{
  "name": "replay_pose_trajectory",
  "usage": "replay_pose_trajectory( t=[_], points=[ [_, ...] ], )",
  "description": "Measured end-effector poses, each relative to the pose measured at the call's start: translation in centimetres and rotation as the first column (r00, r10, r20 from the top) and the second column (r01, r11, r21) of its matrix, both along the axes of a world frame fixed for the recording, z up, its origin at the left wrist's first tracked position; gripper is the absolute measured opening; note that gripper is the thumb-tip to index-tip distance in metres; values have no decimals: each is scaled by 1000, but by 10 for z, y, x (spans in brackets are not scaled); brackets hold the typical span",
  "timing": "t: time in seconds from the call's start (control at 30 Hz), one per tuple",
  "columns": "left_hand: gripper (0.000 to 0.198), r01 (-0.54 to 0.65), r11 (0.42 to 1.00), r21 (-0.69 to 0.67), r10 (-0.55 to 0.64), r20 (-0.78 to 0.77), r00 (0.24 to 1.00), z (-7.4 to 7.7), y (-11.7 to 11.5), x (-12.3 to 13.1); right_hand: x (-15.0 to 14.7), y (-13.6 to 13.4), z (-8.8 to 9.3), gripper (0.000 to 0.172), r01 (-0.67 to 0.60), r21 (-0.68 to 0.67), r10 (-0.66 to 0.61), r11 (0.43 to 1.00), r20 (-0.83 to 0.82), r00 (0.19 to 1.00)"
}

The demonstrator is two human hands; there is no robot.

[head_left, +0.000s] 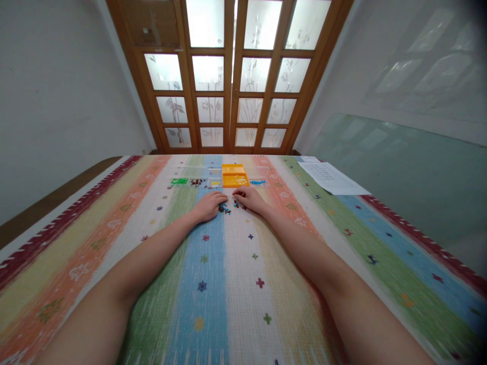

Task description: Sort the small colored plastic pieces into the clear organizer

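My left hand (pixel 210 205) rests on the striped tablecloth, fingers together and curled beside a small pile of dark and blue bead-like pieces (pixel 225 209). Across from it, my right hand (pixel 250 198) has thumb and fingertips pinched close over more of these pieces. Whatever either hand holds is too small to make out. Just beyond the hands stands an orange box (pixel 235 173) with whitish pieces in its front part. Clear compartments flank it, with green pieces (pixel 179 181), brown pieces (pixel 198 182), yellow pieces (pixel 215 183) and blue pieces (pixel 257 182).
A striped, patterned cloth (pixel 205 304) covers the table. White printed paper sheets (pixel 333 177) lie at the far right edge. Behind the table is a wooden door with frosted panes (pixel 211 73). A pale glass panel (pixel 399 167) leans along the right wall.
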State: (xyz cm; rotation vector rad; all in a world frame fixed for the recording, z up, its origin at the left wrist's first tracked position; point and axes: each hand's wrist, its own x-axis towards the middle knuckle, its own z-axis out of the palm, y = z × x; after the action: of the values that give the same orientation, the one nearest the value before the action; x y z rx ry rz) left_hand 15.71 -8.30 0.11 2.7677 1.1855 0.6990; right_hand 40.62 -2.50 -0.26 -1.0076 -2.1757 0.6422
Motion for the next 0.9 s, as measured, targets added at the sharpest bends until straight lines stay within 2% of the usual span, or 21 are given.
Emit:
replay_pose_trajectory(
  t=[0.2, 0.37, 0.47, 0.6, 0.73, 0.9],
  points=[
    [40, -99, 995, -4, 99, 11, 995, 1, 2, -4, -9, -3, 1, 14, -55, 137, 38, 989, 124, 992],
    [27, -141, 990, 5, 140, 31, 990, 3, 3, -6, -21, -12, 3, 11, 16, 194, -51, 981, 176, 983],
    [23, -170, 985, 10, 170, 31, 985, 3, 4, -8, -26, -17, 7, 10, 33, 216, -80, 976, 210, 974],
    [24, -216, 976, 10, 216, 26, 976, 2, 7, -12, -27, -20, 10, 8, -28, 225, -26, 974, 231, 973],
    [25, -243, 970, 1, 243, 42, 969, 0, 10, -16, -26, -17, 8, 5, -4, 209, -34, 978, 179, 983],
    [22, -214, 976, -46, 217, 79, 973, 3, 11, -19, -24, -12, 5, 5, 86, 121, -88, 989, 12, 996]
  ],
)
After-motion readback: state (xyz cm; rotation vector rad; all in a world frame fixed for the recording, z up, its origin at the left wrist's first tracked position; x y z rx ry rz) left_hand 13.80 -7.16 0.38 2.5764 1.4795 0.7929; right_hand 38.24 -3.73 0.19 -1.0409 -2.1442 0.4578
